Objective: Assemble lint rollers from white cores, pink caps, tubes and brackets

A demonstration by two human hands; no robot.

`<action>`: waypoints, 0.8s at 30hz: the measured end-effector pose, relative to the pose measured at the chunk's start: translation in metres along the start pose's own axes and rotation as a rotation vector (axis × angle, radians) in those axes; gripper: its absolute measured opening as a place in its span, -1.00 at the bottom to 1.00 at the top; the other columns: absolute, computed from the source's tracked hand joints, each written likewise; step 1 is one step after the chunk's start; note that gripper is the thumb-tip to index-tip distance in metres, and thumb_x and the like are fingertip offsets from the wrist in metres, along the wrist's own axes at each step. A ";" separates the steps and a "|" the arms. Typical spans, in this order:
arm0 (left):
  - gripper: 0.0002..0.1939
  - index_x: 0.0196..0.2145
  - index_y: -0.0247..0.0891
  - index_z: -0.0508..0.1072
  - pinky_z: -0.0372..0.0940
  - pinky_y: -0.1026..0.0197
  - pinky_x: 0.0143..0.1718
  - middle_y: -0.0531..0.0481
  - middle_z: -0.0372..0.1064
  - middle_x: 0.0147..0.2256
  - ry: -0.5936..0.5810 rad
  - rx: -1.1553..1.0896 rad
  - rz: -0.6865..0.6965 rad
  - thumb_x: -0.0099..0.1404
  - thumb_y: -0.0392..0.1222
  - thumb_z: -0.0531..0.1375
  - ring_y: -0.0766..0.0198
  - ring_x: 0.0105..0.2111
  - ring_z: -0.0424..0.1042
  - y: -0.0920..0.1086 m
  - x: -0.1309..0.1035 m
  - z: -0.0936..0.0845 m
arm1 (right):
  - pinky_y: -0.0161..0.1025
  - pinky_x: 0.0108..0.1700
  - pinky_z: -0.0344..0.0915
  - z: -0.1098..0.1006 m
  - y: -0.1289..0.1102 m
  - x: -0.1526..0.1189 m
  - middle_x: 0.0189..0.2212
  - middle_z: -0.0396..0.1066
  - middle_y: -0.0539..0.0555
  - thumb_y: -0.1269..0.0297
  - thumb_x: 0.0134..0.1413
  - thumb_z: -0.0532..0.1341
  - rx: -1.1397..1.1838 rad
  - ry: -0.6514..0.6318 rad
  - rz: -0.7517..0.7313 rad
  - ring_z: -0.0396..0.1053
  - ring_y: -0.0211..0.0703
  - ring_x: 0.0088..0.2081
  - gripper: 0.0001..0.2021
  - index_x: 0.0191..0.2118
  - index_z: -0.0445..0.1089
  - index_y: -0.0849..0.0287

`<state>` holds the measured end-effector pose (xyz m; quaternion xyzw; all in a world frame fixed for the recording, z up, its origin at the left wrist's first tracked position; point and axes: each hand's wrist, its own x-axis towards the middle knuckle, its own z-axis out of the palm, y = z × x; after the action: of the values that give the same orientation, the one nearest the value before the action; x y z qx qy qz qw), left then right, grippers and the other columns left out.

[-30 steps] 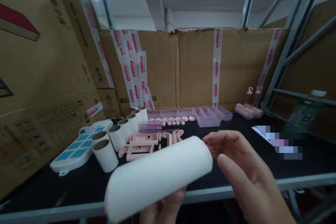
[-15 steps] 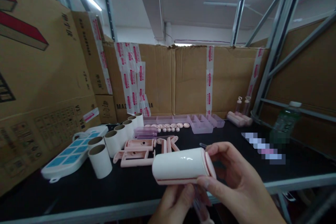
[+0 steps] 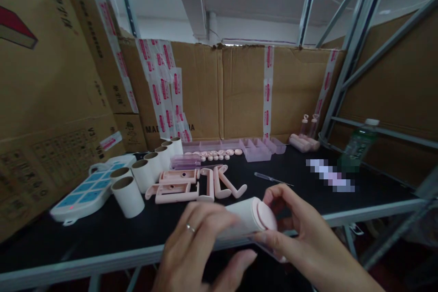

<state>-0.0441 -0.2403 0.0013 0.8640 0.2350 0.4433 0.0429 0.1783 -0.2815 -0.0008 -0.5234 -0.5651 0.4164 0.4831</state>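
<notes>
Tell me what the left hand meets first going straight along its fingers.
Probably the white roll, whose end the right hand holds. The left hand overlaps it in view; any gap is unclear.

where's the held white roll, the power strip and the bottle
Held white roll [image 3: 247, 214]: head view, its white side
Power strip [image 3: 94, 187]: head view, middle of its top face
Bottle [image 3: 359, 147]: head view, its body below the cap

We see one white cylinder [image 3: 239, 219] held sideways. Its pale pink end cap [image 3: 266, 216] sits within our right grip [image 3: 297, 237].
</notes>
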 end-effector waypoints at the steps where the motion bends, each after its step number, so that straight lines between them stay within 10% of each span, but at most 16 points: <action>1: -0.63 0.11 -0.09 0.36 0.44 0.12 0.05 -0.06 0.52 -0.02 0.038 0.133 -0.012 0.45 0.04 0.27 0.13 0.01 0.53 0.000 0.002 0.003 | -0.36 -0.46 0.28 0.001 0.000 -0.001 -0.21 0.43 0.00 0.20 0.11 0.45 -0.003 -0.008 -0.022 0.36 -0.24 -0.37 -0.64 -0.13 0.26 0.06; 10: -0.51 0.09 -0.27 0.28 0.59 0.09 -0.11 -0.19 0.63 -0.17 -0.026 0.375 0.165 0.59 0.17 -0.15 0.07 -0.18 0.67 -0.002 0.003 0.030 | -0.24 -0.14 0.32 0.007 0.000 -0.011 -0.22 0.37 -0.04 0.25 0.05 0.46 -0.176 0.002 -0.137 0.36 -0.12 -0.17 -0.67 -0.14 0.34 0.06; 24: -0.41 0.02 -0.31 0.41 0.52 0.09 -0.13 -0.16 0.62 -0.20 0.002 0.266 0.208 0.62 0.12 -0.27 0.10 -0.20 0.63 0.015 0.000 0.032 | -0.33 -0.44 0.04 0.008 -0.006 -0.017 -0.43 0.16 -0.15 0.43 -0.30 0.42 -0.137 -0.077 -0.126 0.07 -0.28 -0.41 -0.55 -0.39 0.09 0.05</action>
<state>-0.0133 -0.2491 -0.0136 0.8813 0.2009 0.4110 -0.1184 0.1692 -0.2991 0.0021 -0.5022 -0.6421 0.3653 0.4495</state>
